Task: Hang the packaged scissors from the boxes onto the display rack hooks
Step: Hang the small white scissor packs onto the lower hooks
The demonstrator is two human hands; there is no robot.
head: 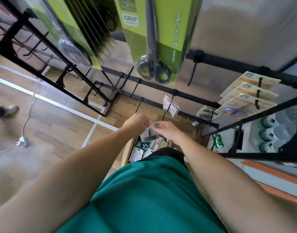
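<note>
While I'm standing over the box (pixel 127 153) on the floor, I'd say I'm at the pick-and-sort step: one small scissors pack (pixel 148 132) is up out of the box and not on a hook yet. My left hand (pixel 136 122) pinches its top edge, fingers curled in tight, and my right hand (pixel 164 129) holds the same top edge from the other side, thumb and fingers closed on the card. So the pack hangs down from both sets of fingertips, just above the box's open top, with the rest of the packs still lying in the box below it. It's kinda blurry there, so I can't tell if I've got one pack or two stuck together. Next move, I reckon, is finding the hang hole and lifting the pack up and away from the box to the low hook with small packs (pixel 170 105), which sits just beyond my hands. That needs the hole lined up square with the hook tip, otherwise the card just bends.
</note>
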